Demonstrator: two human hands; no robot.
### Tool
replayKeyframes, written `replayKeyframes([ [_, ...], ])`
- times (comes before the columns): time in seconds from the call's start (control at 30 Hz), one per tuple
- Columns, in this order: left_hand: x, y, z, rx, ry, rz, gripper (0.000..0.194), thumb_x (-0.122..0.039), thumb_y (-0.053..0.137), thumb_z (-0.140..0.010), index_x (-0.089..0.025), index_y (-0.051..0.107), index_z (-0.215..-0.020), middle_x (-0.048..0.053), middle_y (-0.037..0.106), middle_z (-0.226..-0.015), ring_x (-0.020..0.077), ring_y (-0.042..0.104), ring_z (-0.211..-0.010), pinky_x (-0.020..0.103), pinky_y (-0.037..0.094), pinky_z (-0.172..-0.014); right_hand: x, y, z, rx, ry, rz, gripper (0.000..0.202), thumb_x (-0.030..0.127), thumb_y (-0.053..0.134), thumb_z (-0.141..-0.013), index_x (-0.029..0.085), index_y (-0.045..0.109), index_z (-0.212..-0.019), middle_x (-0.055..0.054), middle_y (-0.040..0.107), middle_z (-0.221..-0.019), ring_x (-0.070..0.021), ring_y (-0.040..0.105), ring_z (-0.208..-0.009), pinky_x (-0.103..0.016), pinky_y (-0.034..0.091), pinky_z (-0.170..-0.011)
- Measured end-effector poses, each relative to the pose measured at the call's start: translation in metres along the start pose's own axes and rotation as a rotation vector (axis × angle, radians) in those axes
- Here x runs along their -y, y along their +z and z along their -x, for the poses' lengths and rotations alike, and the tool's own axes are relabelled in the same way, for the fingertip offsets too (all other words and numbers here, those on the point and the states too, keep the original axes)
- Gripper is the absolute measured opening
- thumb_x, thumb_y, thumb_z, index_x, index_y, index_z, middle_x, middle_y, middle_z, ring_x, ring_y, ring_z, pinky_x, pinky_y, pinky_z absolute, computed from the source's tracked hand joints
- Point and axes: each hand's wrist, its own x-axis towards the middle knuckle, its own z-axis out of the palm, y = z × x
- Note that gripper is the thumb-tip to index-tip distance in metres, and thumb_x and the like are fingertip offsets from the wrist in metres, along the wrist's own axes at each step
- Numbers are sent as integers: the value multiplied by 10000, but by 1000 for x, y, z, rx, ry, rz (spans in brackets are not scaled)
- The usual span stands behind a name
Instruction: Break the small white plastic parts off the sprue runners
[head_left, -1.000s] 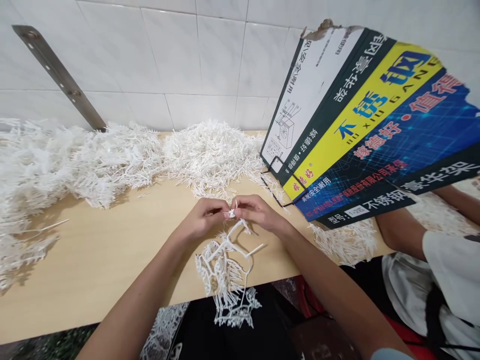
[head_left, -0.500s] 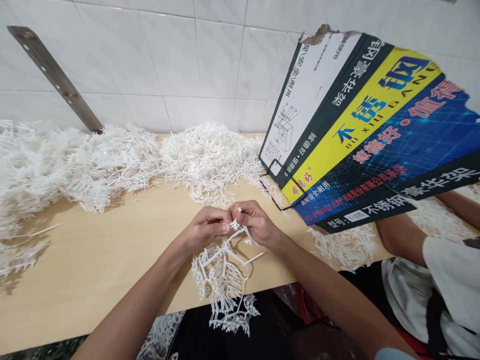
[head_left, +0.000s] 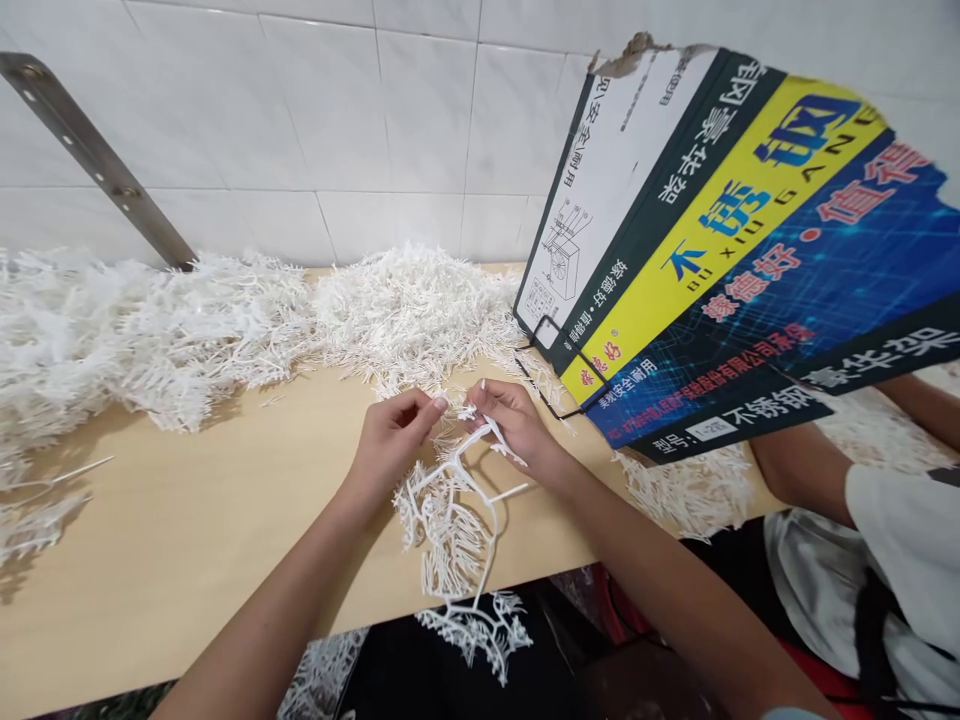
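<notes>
A white branching plastic piece (head_left: pixel 459 470) with clusters of thin tips hangs from my right hand (head_left: pixel 511 425), whose fingers are pinched on its upper end. It reaches down over the table's front edge. My left hand (head_left: pixel 397 432) is a short way to the left, apart from the right one. Its thumb and index finger are pressed together, and what they hold, if anything, is too small to name. Beyond both hands lies a heap of small white pieces (head_left: pixel 412 305).
A larger white pile (head_left: pixel 217 330) covers the table's (head_left: pixel 195 520) back left. A printed cardboard panel (head_left: pixel 720 240) stands at the right, with a black wire frame (head_left: pixel 551 385) at its lower corner. Behind it show another person's arm (head_left: pixel 806 470) and more white pieces (head_left: pixel 697 490).
My left hand has moved away from my right hand, to the left and slightly up. The right hand has risen a little with the branching piece, which has swung slightly.
</notes>
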Motion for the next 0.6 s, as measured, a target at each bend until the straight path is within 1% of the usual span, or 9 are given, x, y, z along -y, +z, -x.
replayKeyframes([
  [0.1, 1, 2, 2, -22, 211, -179, 229, -417, 727, -904, -200, 692, -970, 13, 646, -848, 124, 541, -688, 253, 422, -615, -2, 1, -2, -27, -22, 106, 466, 571, 811, -781, 166, 598, -690, 35, 506, -605, -97, 425, -548, -247, 320, -541],
  [0.17, 5, 4, 2, 16, 370, -251, 307, -395, 744, -894, -224, 689, -1144, 53, 690, -1060, 126, 583, -738, 248, 450, -623, -3, 2, -3, -36, -48, 177, 470, 589, 790, -793, 165, 606, -704, 32, 510, -616, -104, 440, -565, -249, 334, -548],
  [0.2, 7, 5, 3, 25, 428, -286, 308, -381, 727, -911, -231, 687, -1176, 62, 695, -1099, 124, 586, -735, 247, 449, -620, -3, 2, -4, -40, -64, 214, 478, 602, 775, -802, 166, 603, -705, 33, 506, -618, -106, 439, -571, -249, 336, -550],
  [0.27, 11, 6, 4, 11, 492, -364, 203, -342, 659, -962, -224, 708, -1120, 57, 704, -1013, 124, 577, -712, 250, 438, -637, -5, 1, -5, -45, -100, 286, 490, 619, 747, -823, 170, 589, -706, 35, 492, -620, -109, 432, -584, -249, 331, -552],
  [0.3, 12, 6, 4, -4, 499, -405, 165, -323, 619, -986, -216, 716, -1066, 47, 694, -932, 127, 568, -702, 254, 429, -650, -6, 1, -5, -45, -115, 321, 490, 623, 732, -836, 172, 585, -713, 35, 487, -625, -110, 429, -591, -248, 327, -551],
  [0.37, 11, 5, 5, 11, 476, -469, 187, -297, 551, -1013, -204, 708, -971, 33, 649, -816, 138, 551, -693, 264, 403, -664, -8, 0, -6, -36, -141, 374, 485, 629, 707, -859, 174, 588, -737, 34, 482, -639, -113, 422, -603, -248, 318, -549],
  [0.47, 5, 2, 3, 150, 407, -450, 200, -296, 521, -1005, -196, 653, -893, 23, 614, -788, 147, 521, -687, 273, 371, -662, -12, 1, -4, 24, -125, 350, 496, 645, 676, -878, 179, 572, -744, 38, 459, -646, -110, 391, -594, -248, 305, -538],
  [0.53, 0, 1, 2, 248, 341, -323, 228, -327, 537, -992, -191, 599, -820, 7, 577, -743, 143, 494, -667, 272, 355, -649, -14, 2, -1, 92, -69, 265, 497, 641, 666, -891, 182, 550, -738, 42, 440, -648, -107, 375, -582, -245, 300, -531],
  [0.6, -1, 0, 3, 343, 253, -81, 295, -385, 571, -978, -188, 555, -759, -14, 516, -666, 128, 449, -607, 265, 334, -603, -14, 3, 1, 176, -13, 155, 490, 620, 676, -895, 185, 528, -727, 41, 432, -651, -107, 378, -577, -244, 303, -532],
])
